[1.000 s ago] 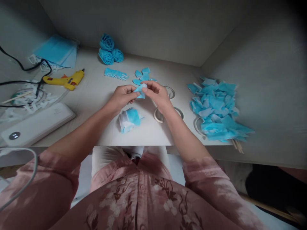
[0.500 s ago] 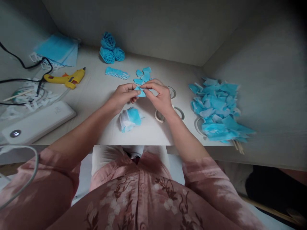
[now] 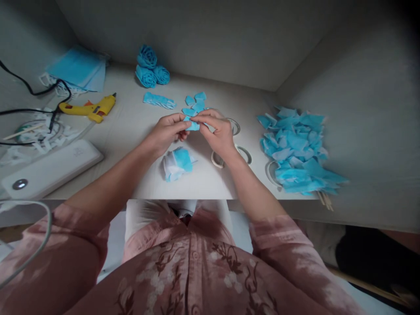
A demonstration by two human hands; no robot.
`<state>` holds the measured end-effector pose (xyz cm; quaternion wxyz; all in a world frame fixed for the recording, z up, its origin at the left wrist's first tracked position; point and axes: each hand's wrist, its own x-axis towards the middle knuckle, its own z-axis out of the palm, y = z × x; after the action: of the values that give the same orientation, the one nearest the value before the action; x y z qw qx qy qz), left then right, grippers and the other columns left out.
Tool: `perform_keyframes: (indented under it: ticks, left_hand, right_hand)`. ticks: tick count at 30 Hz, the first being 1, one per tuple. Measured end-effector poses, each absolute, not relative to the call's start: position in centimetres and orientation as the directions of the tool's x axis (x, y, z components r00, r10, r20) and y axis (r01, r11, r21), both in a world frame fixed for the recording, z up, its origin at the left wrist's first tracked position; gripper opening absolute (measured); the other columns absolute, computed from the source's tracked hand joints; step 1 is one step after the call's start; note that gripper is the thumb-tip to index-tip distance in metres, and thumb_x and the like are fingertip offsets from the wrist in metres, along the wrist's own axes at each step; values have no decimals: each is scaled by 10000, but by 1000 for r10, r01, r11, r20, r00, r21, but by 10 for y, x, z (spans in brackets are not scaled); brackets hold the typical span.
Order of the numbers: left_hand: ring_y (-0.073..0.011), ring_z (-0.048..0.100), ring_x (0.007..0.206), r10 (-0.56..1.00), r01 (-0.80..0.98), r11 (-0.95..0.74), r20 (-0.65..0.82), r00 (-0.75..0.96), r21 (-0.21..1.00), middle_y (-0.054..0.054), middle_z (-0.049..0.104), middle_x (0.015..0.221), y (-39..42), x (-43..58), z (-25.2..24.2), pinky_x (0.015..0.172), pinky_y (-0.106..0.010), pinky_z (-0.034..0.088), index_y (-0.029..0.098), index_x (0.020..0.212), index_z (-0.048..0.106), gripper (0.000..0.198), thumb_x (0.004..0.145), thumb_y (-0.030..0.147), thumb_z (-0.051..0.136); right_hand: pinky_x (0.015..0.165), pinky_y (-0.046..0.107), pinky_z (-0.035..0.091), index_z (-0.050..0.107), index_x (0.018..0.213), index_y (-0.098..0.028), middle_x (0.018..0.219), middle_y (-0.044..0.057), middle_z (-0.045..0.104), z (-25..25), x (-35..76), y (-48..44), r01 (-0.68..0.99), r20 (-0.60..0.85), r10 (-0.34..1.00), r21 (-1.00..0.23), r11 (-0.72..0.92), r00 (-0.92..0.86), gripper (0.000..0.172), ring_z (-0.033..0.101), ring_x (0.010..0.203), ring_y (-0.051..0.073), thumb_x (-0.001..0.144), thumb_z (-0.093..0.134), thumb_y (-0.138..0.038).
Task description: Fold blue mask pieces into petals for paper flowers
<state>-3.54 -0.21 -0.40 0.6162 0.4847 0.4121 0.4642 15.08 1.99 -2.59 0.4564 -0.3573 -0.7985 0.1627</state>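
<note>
Between my two hands is a small light-blue fabric piece [image 3: 194, 126]. My left hand [image 3: 171, 131] pinches its left side between thumb and fingers. On the other side my right hand [image 3: 216, 130] is closed on it, with thumb and fingertips at its upper edge. Just beyond the fingertips lie several cut blue fabric petals [image 3: 197, 104]. A pleated blue strip [image 3: 159, 100] rests to their left. Nearer to me, below the left hand, sits a blue and white fabric bundle [image 3: 178, 164] with a thin stem-like end pointing right.
Three blue fabric roses [image 3: 146, 70] stand at the back. On the left are a yellow glue gun [image 3: 90, 108], blue face masks [image 3: 77, 68], a white power bank [image 3: 54, 168] and black cables. To the right lie tape rolls [image 3: 244, 155] and a heap of blue fabric flowers [image 3: 297, 144] with sticks.
The blue piece between my fingers has turned slightly and shows a flatter lower part. My right fingertips have shifted a little along it. Everything else stays in place.
</note>
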Motion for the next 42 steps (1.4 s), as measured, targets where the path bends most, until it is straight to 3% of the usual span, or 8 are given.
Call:
perform_keyframes:
  ticks: [8, 12, 15, 23, 26, 31, 38, 42]
  left_hand:
    - [-72, 520, 515, 976, -152, 68, -34, 213, 986, 33, 560, 592, 0, -36, -7, 521, -191, 388, 169, 732, 576, 153, 780, 168, 721]
    - [-75, 526, 520, 985, -119, 21, 0, 174, 993, 28, 581, 602, 3, -37, -12, 524, -190, 394, 173, 737, 582, 120, 785, 165, 692]
    - [-74, 524, 520, 991, -109, -2, 17, 133, 994, 31, 586, 601, 5, -38, -13, 525, -188, 395, 175, 758, 597, 94, 786, 168, 686]
    - [-69, 488, 501, 993, -19, -50, 52, 109, 999, 44, 569, 580, 3, -35, -9, 521, -192, 388, 172, 742, 591, 118, 775, 170, 704]
    - [-72, 488, 497, 993, -7, -41, 41, 112, 999, 42, 568, 576, 4, -35, -11, 506, -193, 369, 173, 742, 589, 106, 791, 168, 683]
    - [-72, 507, 523, 993, -77, -67, 74, 88, 995, 31, 575, 596, 5, -37, -12, 521, -187, 388, 168, 733, 588, 96, 810, 141, 638]
    - [-64, 500, 515, 996, -95, -64, 69, 53, 993, 36, 571, 613, 10, -38, -16, 515, -184, 396, 176, 746, 576, 109, 822, 168, 653]
    - [-71, 500, 509, 997, -94, -65, 68, 34, 993, 32, 578, 599, 12, -38, -19, 506, -190, 394, 178, 730, 573, 123, 826, 153, 644]
  right_hand:
    - [1040, 429, 519, 783, 1068, -283, 1106, 35, 746, -29, 151, 22, 395, 663, 662, -537, 746, -349, 280, 676, 1102, 211, 982, 519, -248]
    - [1042, 436, 555, 664, 1323, -288, 1327, 61, 704, -26, 154, 22, 332, 593, 756, -679, 655, -276, 386, 653, 1222, 230, 1038, 467, -460]
    - [985, 383, 590, 580, 1416, -288, 1282, 65, 723, -26, 154, 23, 270, 479, 840, -799, 537, -254, 485, 679, 1156, 209, 1022, 482, -554]
    - [831, 314, 587, 563, 1438, -238, 1001, 26, 734, -38, 149, 27, 295, 423, 844, -804, 517, -329, 533, 666, 852, 152, 960, 615, -468]
    - [861, 319, 592, 591, 1402, -243, 1063, 38, 738, -31, 156, 31, 297, 434, 845, -800, 521, -312, 503, 683, 926, 158, 957, 619, -476]
    - [841, 309, 613, 637, 1308, -281, 1173, 34, 721, 2, 192, 36, 295, 427, 896, -846, 444, -125, 445, 697, 1035, 165, 958, 605, -554]
    - [650, 266, 566, 740, 1072, -186, 850, 16, 727, 1, 240, 17, 466, 312, 950, -843, 267, 21, 221, 671, 743, 142, 894, 630, -257]
    - [765, 308, 557, 776, 1008, -155, 826, 33, 749, -16, 250, 6, 736, 315, 947, -653, 175, 55, 230, 672, 763, 169, 862, 598, -158]
